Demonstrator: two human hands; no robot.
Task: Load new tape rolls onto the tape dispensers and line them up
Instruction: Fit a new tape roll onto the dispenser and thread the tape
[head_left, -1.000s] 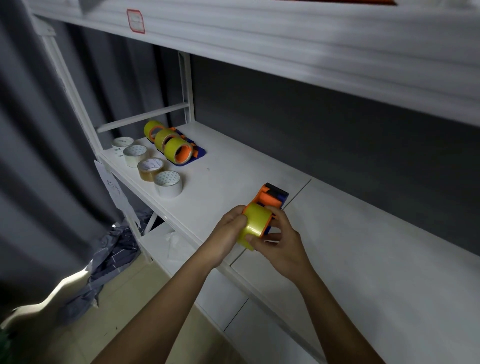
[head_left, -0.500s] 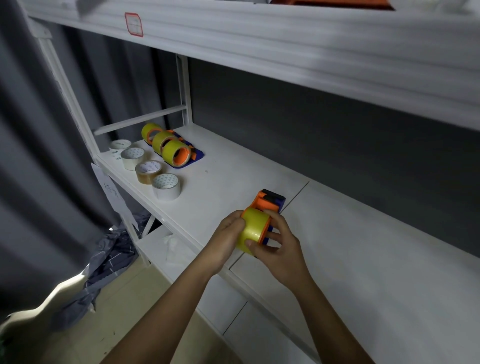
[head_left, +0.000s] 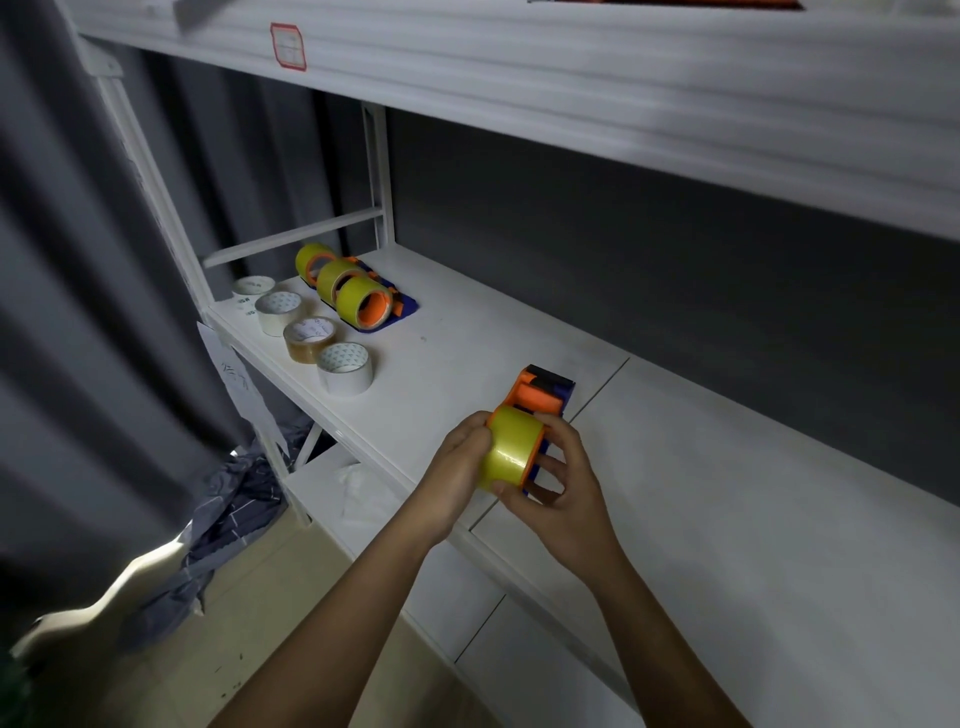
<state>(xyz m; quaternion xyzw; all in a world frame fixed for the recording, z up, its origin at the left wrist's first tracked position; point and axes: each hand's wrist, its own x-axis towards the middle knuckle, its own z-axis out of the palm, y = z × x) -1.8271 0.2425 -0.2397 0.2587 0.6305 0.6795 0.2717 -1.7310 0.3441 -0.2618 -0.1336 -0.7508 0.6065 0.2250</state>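
Tape roll (head_left: 511, 449), yellow, glossy, on dispenser (head_left: 543, 392)

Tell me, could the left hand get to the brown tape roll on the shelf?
Probably yes, once it lets go. The left hand is gripping the yellow tape roll; open shelf lies between it and the brown tape roll.

2 bare forearms and hands, no sleeves in view

The left hand (head_left: 457, 467) and right hand (head_left: 558, 499) show no gloves, rings or watch. Both forearms rise from the bottom edge of the frame, uncovered along their whole visible length; short fingernails show on the right hand's fingers (head_left: 553, 465).
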